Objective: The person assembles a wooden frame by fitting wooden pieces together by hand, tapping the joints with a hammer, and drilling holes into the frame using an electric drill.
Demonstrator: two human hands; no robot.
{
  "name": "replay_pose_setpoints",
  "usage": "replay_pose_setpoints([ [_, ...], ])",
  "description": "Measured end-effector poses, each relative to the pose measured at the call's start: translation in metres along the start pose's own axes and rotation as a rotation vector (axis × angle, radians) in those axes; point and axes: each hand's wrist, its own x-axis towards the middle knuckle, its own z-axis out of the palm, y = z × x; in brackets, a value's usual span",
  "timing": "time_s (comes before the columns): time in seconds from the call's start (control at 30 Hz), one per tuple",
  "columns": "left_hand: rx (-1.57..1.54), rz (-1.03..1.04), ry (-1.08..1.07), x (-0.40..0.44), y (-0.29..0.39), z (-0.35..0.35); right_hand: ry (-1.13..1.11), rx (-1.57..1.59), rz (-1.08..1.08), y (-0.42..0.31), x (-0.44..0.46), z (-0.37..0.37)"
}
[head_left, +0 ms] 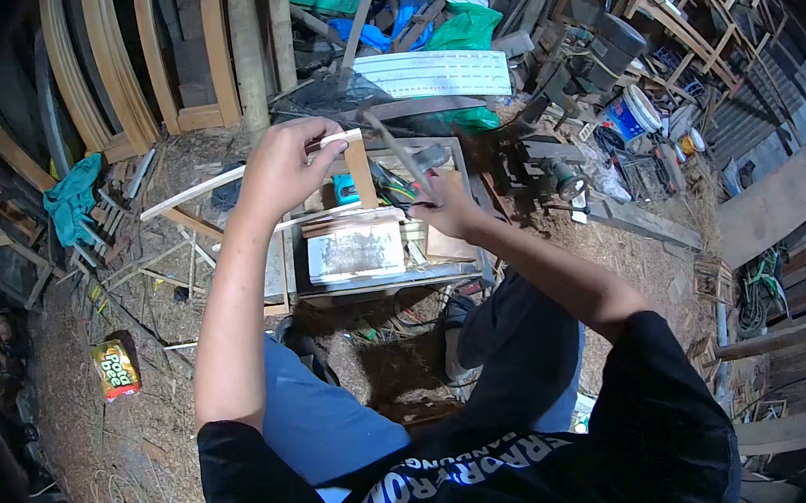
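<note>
My left hand [302, 159] is closed on a wooden frame [360, 170] made of thin light strips, gripping it near its upper corner. One strip runs out to the left behind my forearm. My right hand [449, 203] is wrapped round the lower part of a long, thin tool [400, 155], slanted up to the left, slightly blurred; what kind of tool it is I cannot tell. Below both hands is a low work box [386, 281], with a worn pale board [356, 252], a turquoise item [346, 189] and wood pieces on it.
Long wooden frames [114, 76] lean at the upper left, near a green cloth [76, 200]. A snack packet [116, 369] lies on the left floor. To the right are a paint bucket [633, 112], a long beam [638, 221] and scrap wood.
</note>
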Motion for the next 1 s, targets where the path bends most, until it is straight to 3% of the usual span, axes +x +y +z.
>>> replay_pose_setpoints([
  [0.27, 0.003, -0.07, -0.011, 0.0, -0.012, -0.016, -0.157, 0.268, 0.141, -0.013, 0.023, 0.042],
  [0.83, 0.092, -0.018, -0.056, -0.011, 0.007, -0.021, -0.159, 0.387, -0.047, -0.026, -0.006, 0.049],
  [1.0, 0.071, 0.016, -0.099, -0.016, 0.012, -0.01, -0.12, 0.508, 0.046, -0.042, -0.005, 0.046],
])
